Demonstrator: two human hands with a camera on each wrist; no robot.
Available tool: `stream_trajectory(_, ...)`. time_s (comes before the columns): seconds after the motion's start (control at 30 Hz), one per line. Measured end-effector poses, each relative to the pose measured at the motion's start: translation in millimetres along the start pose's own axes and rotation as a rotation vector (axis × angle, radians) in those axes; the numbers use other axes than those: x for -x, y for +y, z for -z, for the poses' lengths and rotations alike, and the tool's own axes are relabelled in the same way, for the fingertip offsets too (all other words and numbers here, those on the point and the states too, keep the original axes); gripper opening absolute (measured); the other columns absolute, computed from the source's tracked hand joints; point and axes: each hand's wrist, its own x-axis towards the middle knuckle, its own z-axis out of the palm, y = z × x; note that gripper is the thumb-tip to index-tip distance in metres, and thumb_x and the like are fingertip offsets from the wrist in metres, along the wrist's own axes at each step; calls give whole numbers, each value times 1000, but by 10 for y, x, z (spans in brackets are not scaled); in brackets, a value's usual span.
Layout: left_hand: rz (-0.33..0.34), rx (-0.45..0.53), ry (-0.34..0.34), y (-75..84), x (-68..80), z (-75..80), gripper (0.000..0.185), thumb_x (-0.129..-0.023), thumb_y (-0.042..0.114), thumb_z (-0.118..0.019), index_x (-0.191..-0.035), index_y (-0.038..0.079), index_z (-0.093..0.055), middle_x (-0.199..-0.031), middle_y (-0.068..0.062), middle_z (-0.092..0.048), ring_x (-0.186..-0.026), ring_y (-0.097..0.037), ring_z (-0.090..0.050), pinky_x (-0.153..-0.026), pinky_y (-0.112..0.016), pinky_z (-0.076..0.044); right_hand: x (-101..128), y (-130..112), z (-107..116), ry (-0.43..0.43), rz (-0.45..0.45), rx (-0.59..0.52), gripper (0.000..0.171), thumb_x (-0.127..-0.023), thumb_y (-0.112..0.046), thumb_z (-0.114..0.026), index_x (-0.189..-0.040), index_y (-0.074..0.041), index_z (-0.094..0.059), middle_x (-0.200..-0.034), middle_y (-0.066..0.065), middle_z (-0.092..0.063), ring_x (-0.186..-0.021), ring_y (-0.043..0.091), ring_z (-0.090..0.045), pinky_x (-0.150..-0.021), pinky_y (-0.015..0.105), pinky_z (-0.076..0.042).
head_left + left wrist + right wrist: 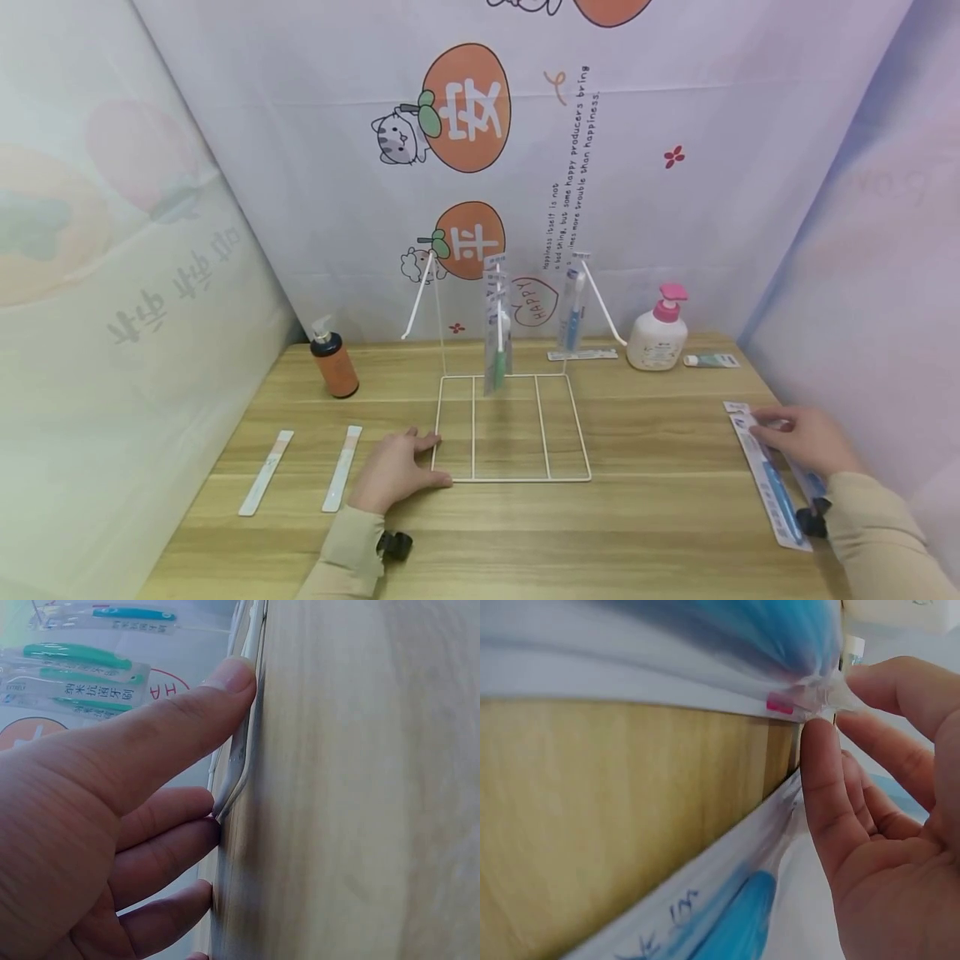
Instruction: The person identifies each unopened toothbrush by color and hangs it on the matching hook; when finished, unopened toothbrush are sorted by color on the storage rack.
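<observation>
My left hand (397,471) holds the near left corner of a white wire display rack (517,480), thumb on the front wire and fingers at the side. Packaged toothbrushes with green handles (498,358) hang from the rack's middle hook, and a blue packaged toothbrush (574,312) hangs at its right. At the table's right side, my right hand (806,437) pinches the clear plastic of a blue packaged toothbrush (772,483) between thumb and finger. A second blue packaged toothbrush (739,915) lies beside it, partly hidden by the hand and sleeve in the head view.
Two slim white packets (267,472) lie at left. A dark pump bottle with an orange label (337,367) stands behind them. At the back right are a white pump bottle with a pink top (657,340), a tube (711,361) and a flat narrow packet (582,355).
</observation>
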Motion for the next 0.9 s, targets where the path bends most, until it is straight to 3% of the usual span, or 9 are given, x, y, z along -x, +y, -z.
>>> stream_trajectory(0.2, -3, -8, 10, -10, -2, -13, 78, -72, 58, -97, -136, 16, -78, -143, -34, -62, -132, -51, -61, -106, -61, -53, -9, -53, -4, -46, -18, 8, 68, -90, -43, -86, -135, 6, -69, -120, 36, -69, -95, 44, -69, -73, 54, -57)
stream_trajectory(0.4, 1, -6, 10, 7, 4, -5, 78, -72, 57, -98, -136, 16, -78, -143, -34, -62, -132, -52, -61, -105, -62, -53, 0, -94, 12, -59, -32, 2, 65, -93, -40, -85, -134, 8, -68, -119, 38, -68, -96, 46, -69, -74, 58, -57)
stream_trajectory(0.67, 1, -16, -2, 27, 14, 0, 78, -72, 55, -98, -136, 15, -78, -143, -34, -62, -132, -52, -61, -105, -62, -53, 45, -151, -1, -2, -16, -50, 59, -99, -35, -79, -136, 10, -66, -112, 35, -72, -93, 45, -71, -74, 50, -56)
stream_trajectory(0.9, 10, 3, -10, 22, 17, 3, 77, -73, 54, -98, -137, 15, -77, -145, -35, -60, -134, -52, -60, -107, -62, -51, 101, -292, -10, 45, 9, -88, 59, -102, -37, -76, -138, 8, -66, -132, 38, -65, -106, 54, -68, -83, 61, -55)
